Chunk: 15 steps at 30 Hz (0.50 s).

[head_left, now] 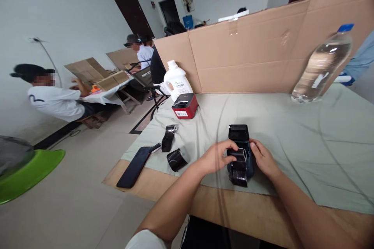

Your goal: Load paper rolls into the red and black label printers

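Observation:
My left hand (216, 157) pinches a small roll of black film (239, 172) between thumb and fingers. The film's loose tail hangs toward the table's front edge. Under and behind the roll lies a small dark portable printer (250, 166), its black lid (238, 132) flipped up at the far side. With the thumb on its upper right edge, my right hand (264, 160) grips the printer's side; the other fingers are partly hidden. Whether the roll rests inside the printer or is held just above it, I cannot tell.
Left on the cloth-covered table (210, 114) lie two black rolls (177, 160) and a dark phone-like slab (134, 167). Behind them stand a red-and-black box-shaped device (185, 107) and a white jug (177, 79). A cardboard screen (242, 54) and water bottle (323, 66) stand behind. People sit at left.

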Available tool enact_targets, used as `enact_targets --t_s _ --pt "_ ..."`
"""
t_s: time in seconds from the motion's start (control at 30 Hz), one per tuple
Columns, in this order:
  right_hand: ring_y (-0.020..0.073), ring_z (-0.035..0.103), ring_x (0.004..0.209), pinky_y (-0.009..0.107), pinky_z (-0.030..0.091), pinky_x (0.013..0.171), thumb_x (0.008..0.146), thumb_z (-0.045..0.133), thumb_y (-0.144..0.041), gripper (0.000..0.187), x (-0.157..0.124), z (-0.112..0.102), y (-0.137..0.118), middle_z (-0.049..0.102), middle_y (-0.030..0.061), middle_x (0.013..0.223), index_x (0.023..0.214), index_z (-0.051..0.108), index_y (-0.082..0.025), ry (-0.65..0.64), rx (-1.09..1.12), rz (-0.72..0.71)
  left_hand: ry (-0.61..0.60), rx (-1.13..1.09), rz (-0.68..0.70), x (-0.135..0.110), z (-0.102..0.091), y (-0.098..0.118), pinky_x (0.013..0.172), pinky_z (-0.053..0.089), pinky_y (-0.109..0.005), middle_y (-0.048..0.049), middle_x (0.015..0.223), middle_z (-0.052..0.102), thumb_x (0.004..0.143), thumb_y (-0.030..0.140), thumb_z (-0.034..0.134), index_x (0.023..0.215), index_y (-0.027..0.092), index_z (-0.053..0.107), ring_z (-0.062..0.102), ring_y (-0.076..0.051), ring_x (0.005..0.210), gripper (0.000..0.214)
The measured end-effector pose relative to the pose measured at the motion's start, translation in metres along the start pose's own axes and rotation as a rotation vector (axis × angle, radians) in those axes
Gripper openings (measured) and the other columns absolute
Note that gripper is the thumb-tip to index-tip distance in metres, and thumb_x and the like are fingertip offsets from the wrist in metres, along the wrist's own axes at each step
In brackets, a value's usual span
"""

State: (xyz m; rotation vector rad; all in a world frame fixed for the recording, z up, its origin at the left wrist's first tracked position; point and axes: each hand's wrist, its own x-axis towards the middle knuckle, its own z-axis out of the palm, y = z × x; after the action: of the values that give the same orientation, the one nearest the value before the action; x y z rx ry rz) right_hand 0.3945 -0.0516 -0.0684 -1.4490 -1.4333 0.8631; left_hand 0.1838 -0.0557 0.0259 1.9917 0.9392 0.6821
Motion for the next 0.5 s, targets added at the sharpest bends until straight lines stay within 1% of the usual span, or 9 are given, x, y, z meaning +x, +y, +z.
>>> enact_targets --t_s 0.07,0.13,0.2,0.33,0.4,0.47,0.5 --pt "0.0258 0.060 0.107 0.043 0.045 0.095 0.087 0.037 -0.061 0.053 0.000 0.001 0.001 0.067 0.0105 0.114 0.112 0.059 -0.020 0.004 0.009 -0.008 0.015 0.075 0.000 0.017 0.009 -0.011 0.087 0.046 -0.028 -0.0024 0.098 0.066 0.074 0.009 0.063 0.096 0.018 0.060 0.060 -0.017 0.093 0.024" --pt "0.0253 0.061 0.106 0.042 0.046 0.094 0.088 0.038 -0.059 0.049 0.000 0.001 0.002 0.068 0.0094 0.113 0.111 0.060 -0.021 0.015 0.015 -0.016 0.002 0.136 -0.002 0.025 0.015 -0.019 0.085 0.046 -0.028 -0.0006 0.096 0.066 0.074 0.010 0.062 0.097 0.020 0.061 0.061 -0.016 0.090 0.024" --pt "0.0250 0.061 0.105 0.042 0.046 0.093 0.089 0.039 -0.057 0.047 0.000 0.002 0.002 0.068 0.0087 0.113 0.111 0.060 -0.022 0.020 0.017 -0.012 0.003 0.150 0.001 0.026 0.019 -0.024 0.085 0.047 -0.028 -0.0004 0.096 0.066 0.076 0.012 0.062 0.097 0.020 0.060 0.061 -0.016 0.090 0.023" --pt "0.0245 0.062 0.103 0.041 0.047 0.091 0.089 0.038 -0.055 0.045 0.000 0.003 0.001 0.068 0.0084 0.111 0.111 0.059 -0.022 0.020 0.027 0.008 0.077 0.144 0.003 0.027 0.025 -0.032 0.088 0.046 -0.031 -0.0020 0.100 0.067 0.076 0.011 0.062 0.098 0.021 0.060 0.062 -0.017 0.093 0.023" --pt "0.0243 0.062 0.102 0.041 0.048 0.091 0.089 0.039 -0.055 0.044 0.000 0.003 0.001 0.068 0.0083 0.110 0.111 0.059 -0.022 0.026 0.037 0.001 0.097 0.160 0.042 0.028 0.026 -0.036 0.092 0.045 -0.034 -0.0036 0.103 0.068 0.078 0.013 0.062 0.095 0.021 0.063 0.060 -0.018 0.099 0.019" --pt "0.0242 0.062 0.103 0.040 0.048 0.091 0.089 0.039 -0.056 0.045 0.000 0.003 0.001 0.068 0.0084 0.110 0.110 0.059 -0.022 0.028 0.040 -0.006 0.096 0.204 0.093 0.029 0.025 -0.039 0.096 0.043 -0.038 -0.0058 0.108 0.067 0.082 0.018 0.061 0.088 0.020 0.066 0.057 -0.020 0.106 0.008" --pt "0.0242 0.062 0.103 0.040 0.048 0.091 0.089 0.039 -0.056 0.045 0.000 0.003 0.001 0.068 0.0085 0.110 0.110 0.059 -0.021 0.027 0.036 -0.006 0.094 0.232 0.112 0.029 0.025 -0.040 0.097 0.042 -0.039 -0.0068 0.110 0.066 0.084 0.021 0.060 0.085 0.020 0.067 0.055 -0.021 0.108 0.007"
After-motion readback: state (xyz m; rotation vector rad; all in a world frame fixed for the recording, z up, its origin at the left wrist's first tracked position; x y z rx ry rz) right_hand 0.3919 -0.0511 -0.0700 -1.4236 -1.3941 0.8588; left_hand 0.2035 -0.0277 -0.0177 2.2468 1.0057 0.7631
